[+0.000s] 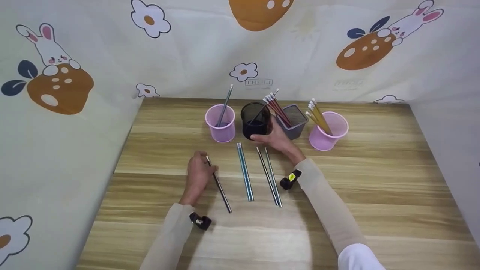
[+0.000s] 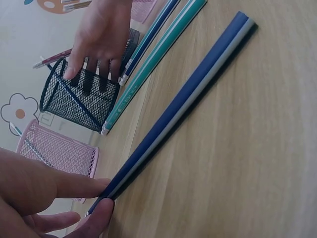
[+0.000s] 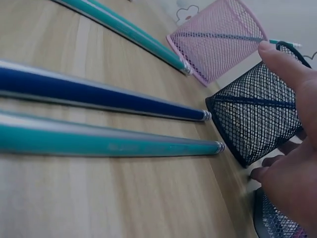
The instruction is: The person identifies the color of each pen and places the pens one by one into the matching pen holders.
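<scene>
On the table [image 1: 393, 180], the left hand [image 1: 199, 170] pinches a pencil [image 1: 223, 195] near one end; grip firmly, steadying the black cup [image 1: 247, 126] between the right hand's [image 1: 280, 140] spread thumb and fingers.

Counting four cups [image 1: 224, 133], one left hand [image 1: 198, 170] and one right hand [image 1: 278, 138].
Finding two pink cups [image 1: 323, 143], one black cup [image 1: 250, 129] and one gray cup [image 1: 296, 131]. Spotting five pencils [image 1: 245, 172] outside, three teal ones [image 3: 99, 141] and two dark blue ones [image 3: 99, 95]. Seeing one pencil in a pink cup and one in the black cup, but not managing to count the red bunch [image 1: 279, 110] or yellow bunch [image 1: 321, 122]. Finding two bunnies [image 1: 54, 54], three berries [image 1: 62, 88] and five flowers [image 1: 157, 24].
</scene>
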The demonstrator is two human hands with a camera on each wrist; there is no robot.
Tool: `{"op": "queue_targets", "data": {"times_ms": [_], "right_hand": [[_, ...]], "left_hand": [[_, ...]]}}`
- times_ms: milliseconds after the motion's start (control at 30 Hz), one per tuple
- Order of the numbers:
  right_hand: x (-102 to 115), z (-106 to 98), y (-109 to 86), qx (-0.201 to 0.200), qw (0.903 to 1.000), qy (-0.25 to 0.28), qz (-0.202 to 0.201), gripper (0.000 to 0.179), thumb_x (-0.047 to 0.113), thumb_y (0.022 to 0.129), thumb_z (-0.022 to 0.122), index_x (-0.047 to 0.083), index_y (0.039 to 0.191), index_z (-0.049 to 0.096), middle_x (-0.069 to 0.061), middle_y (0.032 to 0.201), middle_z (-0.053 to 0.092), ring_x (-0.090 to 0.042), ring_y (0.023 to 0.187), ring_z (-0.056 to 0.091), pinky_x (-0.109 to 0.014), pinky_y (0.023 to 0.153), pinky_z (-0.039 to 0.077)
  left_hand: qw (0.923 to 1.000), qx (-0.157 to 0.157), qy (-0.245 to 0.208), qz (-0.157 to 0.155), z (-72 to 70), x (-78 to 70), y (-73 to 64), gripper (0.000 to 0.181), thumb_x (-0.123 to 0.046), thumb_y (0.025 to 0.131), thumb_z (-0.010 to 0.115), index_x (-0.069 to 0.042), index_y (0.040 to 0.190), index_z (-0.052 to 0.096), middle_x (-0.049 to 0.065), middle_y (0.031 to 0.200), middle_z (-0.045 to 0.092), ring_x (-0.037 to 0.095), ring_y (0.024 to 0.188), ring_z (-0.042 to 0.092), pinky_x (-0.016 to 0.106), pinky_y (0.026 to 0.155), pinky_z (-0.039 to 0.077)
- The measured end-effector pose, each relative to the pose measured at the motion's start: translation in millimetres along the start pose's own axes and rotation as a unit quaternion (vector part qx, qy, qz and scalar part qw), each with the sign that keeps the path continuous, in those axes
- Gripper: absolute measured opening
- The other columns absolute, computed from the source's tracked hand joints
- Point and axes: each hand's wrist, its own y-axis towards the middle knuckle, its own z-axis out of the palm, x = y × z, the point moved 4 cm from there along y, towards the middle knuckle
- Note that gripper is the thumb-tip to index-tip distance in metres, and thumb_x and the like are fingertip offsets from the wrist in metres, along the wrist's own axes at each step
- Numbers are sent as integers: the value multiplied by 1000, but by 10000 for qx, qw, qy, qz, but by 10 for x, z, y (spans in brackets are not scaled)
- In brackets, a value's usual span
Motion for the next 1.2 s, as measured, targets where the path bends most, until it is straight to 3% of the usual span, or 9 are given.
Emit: {"op": "queue_targets", "data": {"times_ms": [300, 500, 700, 933, 1200], "right_hand": [[-26, 8, 112, -129, 9975, 633, -272, 114, 5, 73, 86, 11, 160, 13, -14, 161, 32, -29, 148, 32, -42, 127, 21], [-17, -7, 152, -124, 9988, 447, -185, 103, 8, 74, 85, 8, 156, 24, -15, 157, 38, -31, 147, 34, -45, 127, 19], [-2, -33, 175, -25, 9995, 258, -174, 100, 9, 74, 86, 7, 155, 26, -16, 154, 40, -31, 145, 37, -45, 127, 21], [42, -44, 177, 85, 9996, 195, -172, 103, 9, 74, 87, 8, 155, 23, -16, 157, 34, -30, 147, 34, -44, 127, 19], [4, -70, 186, 148, 9999, 55, -62, 105, 14, 71, 90, 12, 155, 25, -15, 153, 42, -30, 143, 38, -44, 126, 22]], "left_hand": [[9997, -104, 168, 145, 2, -1, -23, 50, 1, 83, 72, 5, 129, 54, 20, 108, 65, 29, 101, 60, 43, 90, 54], [9998, -111, 132, 95, 2, 4, -11, 53, 4, 80, 69, 5, 130, 53, 18, 105, 64, 27, 94, 60, 40, 83, 55], [9998, -133, -34, 131, -3, -2, -10, 53, 6, 79, 66, 6, 130, 53, 20, 104, 66, 28, 91, 63, 38, 80, 57], [9992, -177, -360, -27, -19, 31, -3, 47, 3, 81, 64, 3, 127, 56, 24, 114, 70, 33, 100, 68, 40, 84, 59], [9989, -1, -474, -67, -41, 10, -16, 55, 0, 81, 63, 6, 134, 51, 25, 119, 69, 34, 108, 67, 42, 91, 55]]}}
